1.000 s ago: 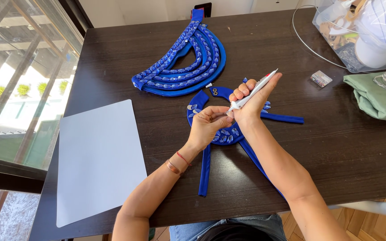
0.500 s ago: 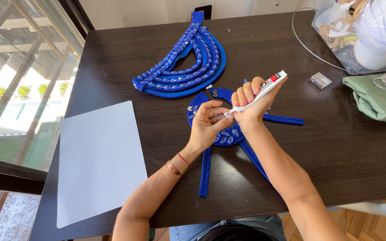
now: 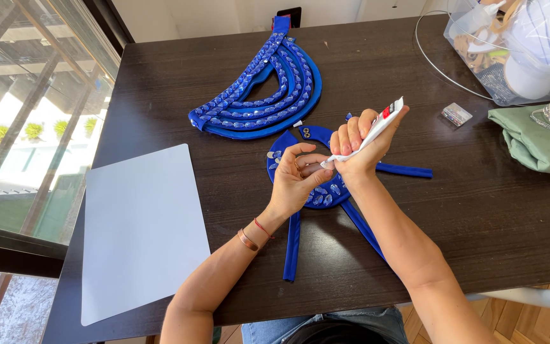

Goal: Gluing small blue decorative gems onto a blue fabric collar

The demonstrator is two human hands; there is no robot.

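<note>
— Looking down from the head camera, what is the right hand (image 3: 359, 145) doing?

— It is curling closed around a white glue tube (image 3: 369, 132), fingers wrapping over it and thumb underneath. The tube is slanting, its cap end pointing to the upper right of the frame and its nozzle pointing down-left. The forearm is running in from the lower right corner, the wrist bending over the work.

— And the left hand (image 3: 294, 179)?

— It is coming up from the bottom centre of the frame, wearing thin bracelets (image 3: 253, 233) at the wrist. Its thumb and fingers are pinching together just at the nozzle; something small seems to be held there, but I cannot tell what.

— Where is the piece being worked on?

— The blue beaded collar (image 3: 326, 191) is lying flat on the dark table (image 3: 466, 216) in the middle of the frame, directly under both hands, its blue straps trailing towards the lower centre and to the right.

— What is lying around it?

— A larger blue crescent-shaped beaded piece (image 3: 262, 95) is resting above it, near the top centre. A white sheet (image 3: 141, 229) is lying at the lower left. At the right edge a green fabric bundle (image 3: 529, 140) is sitting below a clear plastic container (image 3: 517, 51), with a small clear box (image 3: 456, 114) just beside them.
</note>
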